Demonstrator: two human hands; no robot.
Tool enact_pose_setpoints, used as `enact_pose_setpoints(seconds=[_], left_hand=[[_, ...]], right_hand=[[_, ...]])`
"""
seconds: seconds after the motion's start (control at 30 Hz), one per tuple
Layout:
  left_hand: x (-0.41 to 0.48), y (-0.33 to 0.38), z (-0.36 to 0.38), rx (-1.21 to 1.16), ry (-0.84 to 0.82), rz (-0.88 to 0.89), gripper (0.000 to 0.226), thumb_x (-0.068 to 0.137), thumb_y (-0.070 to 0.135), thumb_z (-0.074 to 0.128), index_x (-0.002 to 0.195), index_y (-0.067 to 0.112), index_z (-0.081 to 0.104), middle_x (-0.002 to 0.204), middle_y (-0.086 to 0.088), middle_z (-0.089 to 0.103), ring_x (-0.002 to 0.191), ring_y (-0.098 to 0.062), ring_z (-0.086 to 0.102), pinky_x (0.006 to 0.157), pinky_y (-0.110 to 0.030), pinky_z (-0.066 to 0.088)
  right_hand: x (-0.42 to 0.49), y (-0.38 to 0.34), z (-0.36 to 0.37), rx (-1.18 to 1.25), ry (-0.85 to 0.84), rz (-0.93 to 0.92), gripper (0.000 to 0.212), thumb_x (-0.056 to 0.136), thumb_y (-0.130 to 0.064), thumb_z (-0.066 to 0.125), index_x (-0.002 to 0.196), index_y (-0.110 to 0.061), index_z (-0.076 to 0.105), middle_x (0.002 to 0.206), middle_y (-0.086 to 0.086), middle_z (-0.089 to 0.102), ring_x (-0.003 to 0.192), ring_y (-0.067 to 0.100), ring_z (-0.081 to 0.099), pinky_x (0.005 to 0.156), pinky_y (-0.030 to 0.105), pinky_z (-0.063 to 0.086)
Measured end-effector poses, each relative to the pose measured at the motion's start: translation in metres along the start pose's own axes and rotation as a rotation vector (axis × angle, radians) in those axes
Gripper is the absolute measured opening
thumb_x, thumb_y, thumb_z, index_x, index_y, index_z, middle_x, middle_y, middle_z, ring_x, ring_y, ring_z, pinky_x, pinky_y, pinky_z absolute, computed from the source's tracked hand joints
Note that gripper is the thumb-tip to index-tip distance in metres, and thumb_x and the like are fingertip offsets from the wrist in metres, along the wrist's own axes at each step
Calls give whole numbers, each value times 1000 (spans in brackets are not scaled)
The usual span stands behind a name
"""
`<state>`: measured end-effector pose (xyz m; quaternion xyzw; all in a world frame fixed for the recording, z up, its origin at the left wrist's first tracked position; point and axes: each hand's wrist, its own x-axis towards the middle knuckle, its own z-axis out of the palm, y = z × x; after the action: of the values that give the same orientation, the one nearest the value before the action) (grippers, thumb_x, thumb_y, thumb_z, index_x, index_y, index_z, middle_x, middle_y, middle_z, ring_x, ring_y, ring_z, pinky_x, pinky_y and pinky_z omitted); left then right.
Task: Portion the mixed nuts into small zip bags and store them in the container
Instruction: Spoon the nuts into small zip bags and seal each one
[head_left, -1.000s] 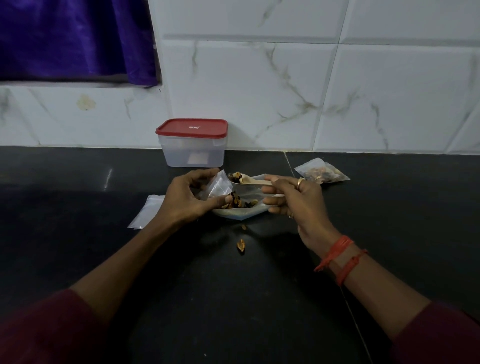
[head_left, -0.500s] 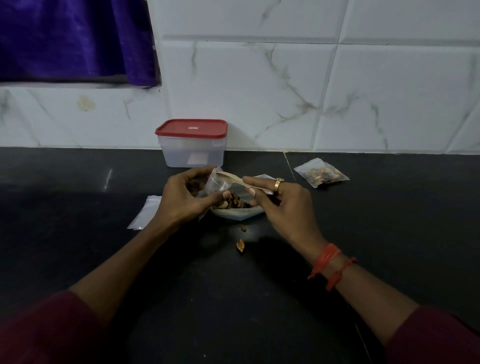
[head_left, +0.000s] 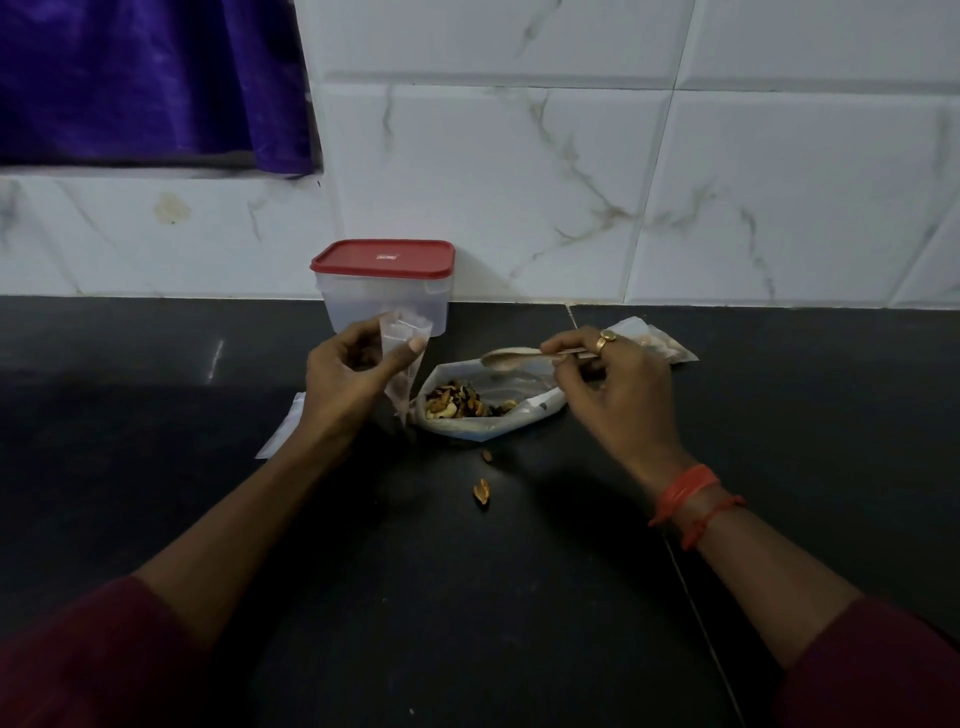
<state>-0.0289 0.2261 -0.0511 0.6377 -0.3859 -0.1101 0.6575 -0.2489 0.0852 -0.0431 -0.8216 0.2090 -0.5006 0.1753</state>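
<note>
Mixed nuts (head_left: 457, 402) are partly portioned: filled bag (head_left: 669, 347) lies aside, left hand (head_left: 343, 374) pinches a zip bag (head_left: 404, 353), right hand (head_left: 613, 395) grips spoon (head_left: 504, 357)

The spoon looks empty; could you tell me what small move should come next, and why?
Probably the right hand should dip the spoon into the nuts in the big bag below it: its bowl looks empty, and the left hand holds a small bag upright beside it.
</note>
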Motion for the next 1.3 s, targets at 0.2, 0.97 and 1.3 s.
enact_pose_setpoints(seconds=[0.2, 0.97, 1.3], left_hand=[[-3, -1, 7, 79, -140, -13, 45, 80, 29, 78, 122, 27, 64, 109, 15, 67, 96, 5, 63, 70, -9, 50], [-3, -1, 7, 118, -111, -4, 38, 82, 32, 76, 117, 30, 63, 106, 18, 65, 96, 4, 61, 73, -11, 47], [-4, -1, 7, 111, -85, 20, 42, 78, 39, 77, 117, 32, 65, 107, 15, 68, 95, 4, 64, 75, -13, 50]], right_hand=[[9, 15, -15, -239, -162, -326, 18, 91, -13, 55, 97, -16, 72, 87, 3, 64, 69, 18, 62, 63, 40, 54], [3, 13, -6, -63, -216, -264, 16, 87, -10, 59, 89, -14, 74, 87, -1, 68, 72, 13, 63, 70, 31, 53], [-5, -3, 5, 18, -258, -302, 26, 91, 1, 64, 111, -11, 75, 104, 3, 73, 95, 8, 67, 87, 18, 53]])
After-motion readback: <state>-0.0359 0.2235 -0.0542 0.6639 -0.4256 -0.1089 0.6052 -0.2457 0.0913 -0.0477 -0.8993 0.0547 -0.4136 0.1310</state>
